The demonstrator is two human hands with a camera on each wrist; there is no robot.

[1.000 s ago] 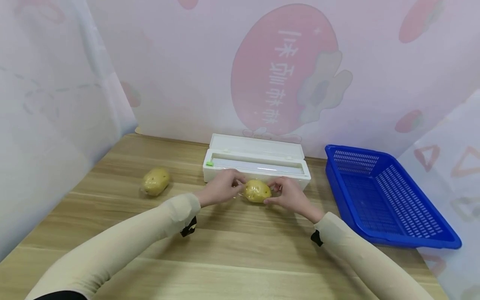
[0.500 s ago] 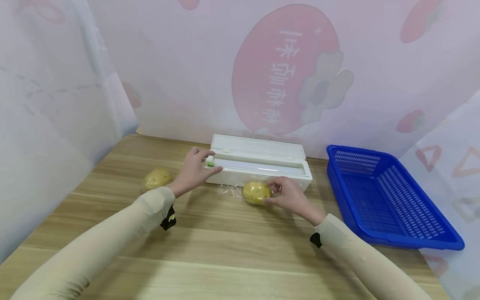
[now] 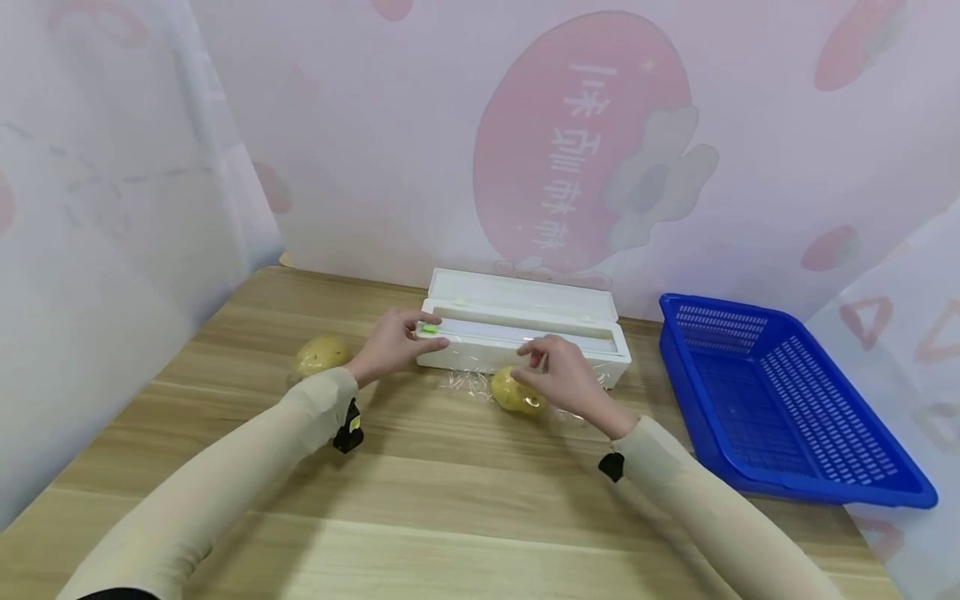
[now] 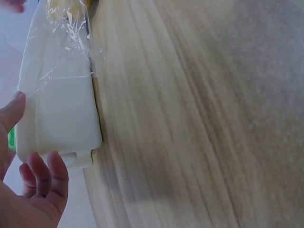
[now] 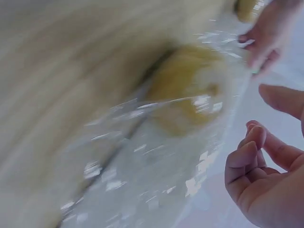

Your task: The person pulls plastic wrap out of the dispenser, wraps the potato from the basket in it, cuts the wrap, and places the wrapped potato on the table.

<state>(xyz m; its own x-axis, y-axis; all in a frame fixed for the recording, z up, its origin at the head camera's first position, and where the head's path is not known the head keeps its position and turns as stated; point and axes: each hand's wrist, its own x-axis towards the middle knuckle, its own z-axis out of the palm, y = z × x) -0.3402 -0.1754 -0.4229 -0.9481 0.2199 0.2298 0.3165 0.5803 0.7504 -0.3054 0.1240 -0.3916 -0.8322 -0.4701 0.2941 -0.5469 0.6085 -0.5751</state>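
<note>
A long white cling film box [image 3: 472, 355] stands lid-up at the back of the table. Clear film [image 4: 71, 28] runs from it over a potato [image 3: 512, 395] lying in front. At the box's left end, my left hand [image 3: 392, 345] has thumb and forefinger around the front edge, beside a green slider [image 3: 430, 329]. The other fingertips touch the end wall in the left wrist view. My right hand [image 3: 564, 377] hovers above the potato's right side, its fingers loosely bent and thumb apart, with nothing visible between them. Some film is blurred in the right wrist view.
A second potato [image 3: 321, 355], seemingly film-wrapped, lies left, partly behind my left forearm. At the right stands a blue perforated basket [image 3: 701, 433]. A printed cloth [image 3: 360, 167] hangs behind the wooden table [image 3: 420, 500].
My left hand has left the potato and gone to the box's left end, its fingers closing in at the slider. My right hand has let go of the potato and risen slightly.
</note>
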